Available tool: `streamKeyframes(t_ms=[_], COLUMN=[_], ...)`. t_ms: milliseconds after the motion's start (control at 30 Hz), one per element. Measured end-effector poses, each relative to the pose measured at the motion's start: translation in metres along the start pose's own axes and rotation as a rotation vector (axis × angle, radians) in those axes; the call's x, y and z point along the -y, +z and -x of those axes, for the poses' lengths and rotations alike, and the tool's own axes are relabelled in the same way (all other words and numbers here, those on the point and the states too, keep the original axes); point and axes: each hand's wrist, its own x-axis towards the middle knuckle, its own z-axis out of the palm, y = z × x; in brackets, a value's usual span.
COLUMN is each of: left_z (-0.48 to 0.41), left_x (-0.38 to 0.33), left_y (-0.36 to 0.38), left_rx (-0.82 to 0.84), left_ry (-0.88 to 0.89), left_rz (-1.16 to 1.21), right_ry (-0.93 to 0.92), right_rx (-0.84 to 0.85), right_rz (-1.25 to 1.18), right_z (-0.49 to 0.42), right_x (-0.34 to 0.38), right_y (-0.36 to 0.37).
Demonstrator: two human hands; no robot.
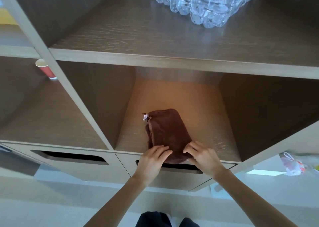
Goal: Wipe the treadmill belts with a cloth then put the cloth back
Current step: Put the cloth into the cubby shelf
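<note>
A folded brown cloth (165, 132) with a small white tag lies on the floor of the middle cubby (203, 123) of a wooden shelf unit, its near end at the cubby's front edge. My left hand (153, 157) rests its fingertips on the cloth's near left corner. My right hand (202, 156) pinches the near right corner. Both hands touch the cloth at the shelf's front lip. No treadmill is in view.
A pack of clear plastic water bottles (203, 4) stands on the shelf above. A red paper cup (46, 69) sits in the left cubby. Drawers with cut-out handles (72, 156) run below the cubbies. A plastic bag (293, 164) lies at the right.
</note>
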Motion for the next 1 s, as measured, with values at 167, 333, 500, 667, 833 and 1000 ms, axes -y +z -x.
streamKeyframes(t_ms=[167,333,500,667,833,1000], left_z=[-0.007,-0.053,-0.081,-0.058,-0.044,-0.039], left_x=[0.011,0.037,0.050,0.025,0.045,0.050], left_y=[-0.036,-0.060,-0.046,0.001,-0.001,-0.034], left_rx=[0.232,0.206,0.105,0.255,0.263,-0.149], left_ry=[-0.344,-0.649,-0.721,-0.271,-0.428,-0.443], left_rz=[0.417,0.628,0.002,-0.119,-0.267,-0.008], right_ry=[0.022,0.243,0.529,0.322,0.419,0.390], right_rx=[0.193,0.036,0.021,0.151,0.246,0.027], right_rz=[-0.325,-0.436,-0.209,-0.101,-0.116,-0.212], right_z=[-0.009,-0.068,-0.103,-0.082,-0.078,-0.076], right_x=[-0.009,-0.020,-0.011,-0.006,-0.021,-0.016], right_y=[-0.027,-0.059,-0.036,0.002,0.005,-0.005])
